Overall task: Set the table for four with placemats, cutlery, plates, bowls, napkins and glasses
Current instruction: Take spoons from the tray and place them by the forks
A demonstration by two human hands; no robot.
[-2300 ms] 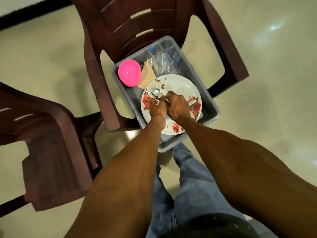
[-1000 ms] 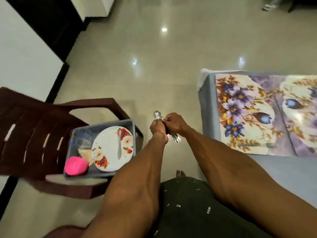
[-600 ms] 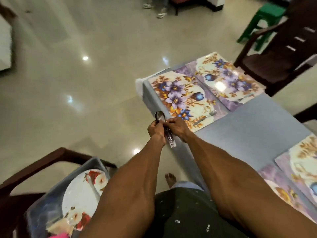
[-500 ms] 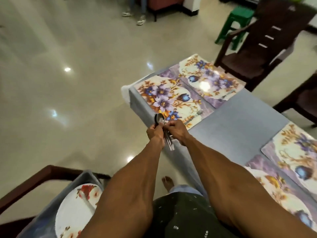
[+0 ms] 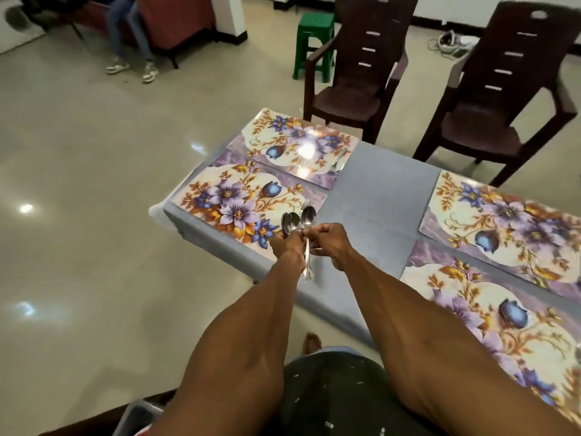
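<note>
The left hand (image 5: pixel 285 247) is clenched round a bunch of spoons (image 5: pixel 294 223), bowls standing up above its knuckles, handles hanging below. Touching it, the right hand (image 5: pixel 330 243) pinches one spoon at the neck. Just beyond both hands lies the nearest floral placemat (image 5: pixel 232 199) on the grey table (image 5: pixel 377 202); three more placemats lie farther off.

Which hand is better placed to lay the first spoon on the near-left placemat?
Right hand, probably: it pinches one spoon apart, while the left hand grips the remaining bundle, above that placemat.
</note>
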